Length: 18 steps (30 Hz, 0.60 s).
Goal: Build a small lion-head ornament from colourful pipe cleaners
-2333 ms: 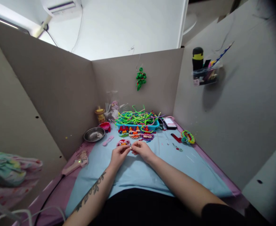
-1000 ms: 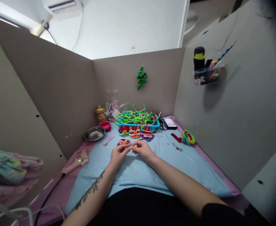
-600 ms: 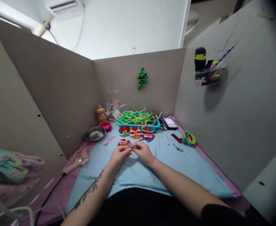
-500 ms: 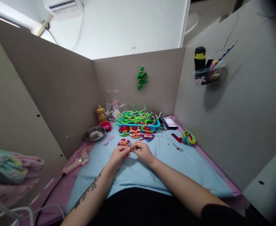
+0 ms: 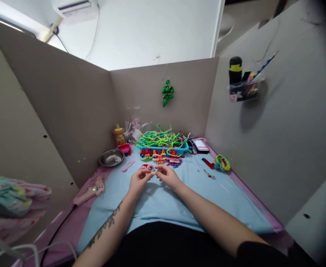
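My left hand (image 5: 139,181) and my right hand (image 5: 168,176) meet at the middle of the table, fingertips pinched close together. Between them shows a small pale piece (image 5: 153,172), too small to name, held by the left fingertips and touched by the right ones. Just behind my left fingers lies a red, pink and white fuzzy figure (image 5: 145,167), partly hidden by the hand. Beyond it, several fuzzy pipe-cleaner figures (image 5: 159,156) in orange, red, green and purple stand in a row before a blue basket (image 5: 183,149).
Green and purple pipe cleaners (image 5: 163,139) heap over the basket. At left are a metal bowl (image 5: 112,158), a pink clip-like piece (image 5: 128,165) and a corded pink glue gun (image 5: 92,193). A yellow-green ring bundle (image 5: 222,162) and small snips (image 5: 209,174) lie right. Partition walls enclose the table.
Both hands have risen slightly and the fingers have shifted, so the pale piece now shows between them. More of the red and pink figure is covered by my left hand.
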Each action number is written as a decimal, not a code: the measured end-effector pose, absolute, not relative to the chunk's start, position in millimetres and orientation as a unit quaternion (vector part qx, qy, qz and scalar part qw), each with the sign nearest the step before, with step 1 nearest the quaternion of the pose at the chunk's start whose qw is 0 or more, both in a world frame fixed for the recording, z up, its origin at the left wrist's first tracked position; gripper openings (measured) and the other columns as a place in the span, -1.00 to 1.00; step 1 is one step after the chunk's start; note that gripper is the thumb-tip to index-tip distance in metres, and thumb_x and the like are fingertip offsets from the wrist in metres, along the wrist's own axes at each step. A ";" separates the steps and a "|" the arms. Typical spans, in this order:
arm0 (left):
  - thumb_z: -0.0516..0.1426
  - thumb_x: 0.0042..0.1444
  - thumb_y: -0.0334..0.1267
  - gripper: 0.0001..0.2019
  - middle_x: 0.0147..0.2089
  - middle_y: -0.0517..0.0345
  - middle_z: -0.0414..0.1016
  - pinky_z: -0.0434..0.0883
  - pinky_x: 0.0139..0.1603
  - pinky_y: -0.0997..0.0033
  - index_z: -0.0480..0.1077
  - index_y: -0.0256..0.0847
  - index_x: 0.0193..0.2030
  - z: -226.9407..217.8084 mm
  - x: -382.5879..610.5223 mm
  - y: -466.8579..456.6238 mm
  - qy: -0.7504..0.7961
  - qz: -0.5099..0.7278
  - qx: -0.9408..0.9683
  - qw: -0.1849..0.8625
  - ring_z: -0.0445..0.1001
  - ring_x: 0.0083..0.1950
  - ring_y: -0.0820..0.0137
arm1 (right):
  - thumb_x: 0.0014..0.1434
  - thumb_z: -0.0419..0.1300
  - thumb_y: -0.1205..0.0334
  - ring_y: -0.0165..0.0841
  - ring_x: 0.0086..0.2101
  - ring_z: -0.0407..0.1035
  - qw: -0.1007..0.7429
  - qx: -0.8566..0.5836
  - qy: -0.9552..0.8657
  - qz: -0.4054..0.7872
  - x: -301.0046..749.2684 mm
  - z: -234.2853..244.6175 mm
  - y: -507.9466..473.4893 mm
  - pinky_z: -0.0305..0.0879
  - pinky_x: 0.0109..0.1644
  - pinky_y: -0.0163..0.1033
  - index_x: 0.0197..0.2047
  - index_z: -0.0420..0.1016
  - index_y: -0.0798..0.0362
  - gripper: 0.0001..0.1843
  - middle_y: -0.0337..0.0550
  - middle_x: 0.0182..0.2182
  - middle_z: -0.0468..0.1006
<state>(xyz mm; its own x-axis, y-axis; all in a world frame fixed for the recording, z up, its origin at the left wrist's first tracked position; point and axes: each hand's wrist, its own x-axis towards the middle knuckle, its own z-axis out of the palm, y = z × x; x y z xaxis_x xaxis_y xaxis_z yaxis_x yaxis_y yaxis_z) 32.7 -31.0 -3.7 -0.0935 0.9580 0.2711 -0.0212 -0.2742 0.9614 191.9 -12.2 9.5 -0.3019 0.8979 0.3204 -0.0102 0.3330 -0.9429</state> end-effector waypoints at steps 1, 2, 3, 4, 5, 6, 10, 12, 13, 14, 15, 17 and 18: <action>0.29 -0.17 -0.17 -0.73 -0.39 0.11 0.51 0.38 -0.33 0.46 0.46 -0.28 -0.34 -4.9 32.7 -30.6 0.440 0.592 0.548 0.395 0.45 -0.39 0.43 | -0.03 0.20 0.10 -0.43 -0.54 0.34 0.479 -0.347 -0.644 0.485 192.0 8.9 -11.2 0.27 -0.51 -0.34 -0.28 0.42 0.10 -0.73 -0.25 -0.55 0.44; 0.28 -0.15 -0.17 -0.75 -0.37 0.09 0.52 0.38 -0.32 0.45 0.46 -0.28 -0.34 -5.7 33.0 -30.7 0.441 0.588 0.561 0.380 0.46 -0.37 0.41 | -0.04 0.20 0.09 -0.45 -0.58 0.31 0.475 -0.352 -0.634 0.498 192.0 8.3 -10.4 0.25 -0.54 -0.35 -0.35 0.41 0.11 -0.74 -0.27 -0.59 0.42; 0.27 -0.13 -0.17 -0.75 -0.35 0.08 0.52 0.39 -0.31 0.44 0.47 -0.28 -0.33 -6.3 33.3 -31.0 0.443 0.584 0.572 0.368 0.47 -0.36 0.40 | -0.05 0.21 0.08 -0.46 -0.60 0.30 0.473 -0.354 -0.627 0.508 192.0 7.9 -9.8 0.24 -0.55 -0.36 -0.41 0.40 0.11 -0.75 -0.28 -0.62 0.41; 0.26 -0.11 -0.17 -0.75 -0.34 0.07 0.53 0.39 -0.31 0.44 0.47 -0.27 -0.31 -6.4 33.6 -31.5 0.445 0.579 0.582 0.358 0.47 -0.35 0.39 | -0.06 0.21 0.07 -0.47 -0.61 0.29 0.473 -0.355 -0.622 0.514 192.0 7.4 -9.4 0.23 -0.55 -0.36 -0.45 0.39 0.12 -0.74 -0.28 -0.63 0.40; 0.24 -0.09 -0.17 -0.75 -0.33 0.07 0.53 0.40 -0.30 0.43 0.47 -0.26 -0.28 -6.2 33.9 -32.2 0.446 0.573 0.593 0.348 0.47 -0.34 0.38 | -0.07 0.22 0.06 -0.47 -0.61 0.29 0.475 -0.354 -0.616 0.519 191.8 7.0 -9.2 0.23 -0.55 -0.37 -0.47 0.39 0.12 -0.74 -0.28 -0.64 0.40; 0.23 -0.08 -0.17 -0.75 -0.31 0.06 0.53 0.40 -0.29 0.42 0.48 -0.25 -0.26 -5.8 34.1 -33.0 0.445 0.565 0.607 0.337 0.48 -0.32 0.37 | -0.08 0.23 0.05 -0.47 -0.61 0.29 0.476 -0.353 -0.611 0.525 191.5 6.6 -9.2 0.23 -0.54 -0.37 -0.47 0.39 0.12 -0.73 -0.29 -0.64 0.40; 0.20 -0.04 -0.17 -0.78 -0.30 0.04 0.54 0.39 -0.24 0.39 0.50 -0.24 -0.28 -3.5 34.2 -35.0 0.449 0.539 0.661 0.266 0.48 -0.27 0.33 | -0.11 0.25 -0.02 -0.48 -0.59 0.31 0.465 -0.348 -0.582 0.569 190.6 5.5 -10.9 0.25 -0.52 -0.36 -0.45 0.41 0.12 -0.66 -0.28 -0.62 0.42; 0.20 -0.04 -0.16 -0.79 -0.35 0.06 0.54 0.39 -0.26 0.40 0.51 -0.24 -0.31 -2.6 34.2 -35.7 0.457 0.544 0.664 0.232 0.47 -0.31 0.34 | -0.13 0.27 -0.04 -0.47 -0.58 0.33 0.452 -0.348 -0.558 0.603 190.4 5.9 -12.5 0.25 -0.51 -0.36 -0.43 0.42 0.12 -0.63 -0.26 -0.59 0.45; 0.20 -0.04 -0.15 -0.79 -0.36 0.07 0.53 0.39 -0.28 0.41 0.50 -0.24 -0.31 -2.0 34.4 -36.2 0.462 0.548 0.661 0.223 0.47 -0.33 0.35 | -0.15 0.29 -0.04 -0.46 -0.57 0.34 0.446 -0.348 -0.545 0.619 190.4 6.3 -13.3 0.25 -0.51 -0.36 -0.42 0.42 0.13 -0.62 -0.25 -0.58 0.46; 0.21 -0.05 -0.15 -0.78 -0.38 0.08 0.53 0.38 -0.31 0.42 0.50 -0.24 -0.31 -1.2 34.7 -36.9 0.467 0.549 0.658 0.219 0.46 -0.35 0.36 | -0.18 0.31 -0.03 -0.45 -0.57 0.34 0.441 -0.348 -0.533 0.633 190.4 6.8 -14.0 0.24 -0.51 -0.35 -0.43 0.42 0.13 -0.61 -0.24 -0.59 0.47; 0.21 -0.05 -0.14 -0.77 -0.40 0.09 0.53 0.38 -0.33 0.43 0.50 -0.24 -0.32 -0.4 35.0 -37.9 0.472 0.548 0.655 0.218 0.45 -0.38 0.37 | -0.21 0.33 -0.01 -0.45 -0.57 0.34 0.440 -0.347 -0.523 0.642 190.3 7.5 -14.6 0.23 -0.51 -0.35 -0.44 0.43 0.14 -0.61 -0.24 -0.60 0.47; 0.22 -0.07 -0.12 -0.76 -0.45 0.11 0.52 0.36 -0.38 0.45 0.51 -0.25 -0.33 1.5 35.6 -40.2 0.483 0.537 0.655 0.221 0.43 -0.42 0.39 | -0.25 0.36 0.02 -0.45 -0.58 0.34 0.447 -0.343 -0.507 0.652 190.2 8.8 -15.4 0.22 -0.50 -0.35 -0.47 0.44 0.15 -0.62 -0.23 -0.63 0.46; 0.22 -0.07 -0.11 -0.76 -0.47 0.11 0.51 0.34 -0.40 0.46 0.51 -0.25 -0.34 2.3 35.7 -41.3 0.489 0.529 0.656 0.223 0.42 -0.45 0.40 | -0.27 0.37 0.04 -0.44 -0.58 0.34 0.453 -0.341 -0.503 0.653 190.2 9.4 -15.6 0.22 -0.49 -0.34 -0.48 0.44 0.16 -0.63 -0.23 -0.64 0.46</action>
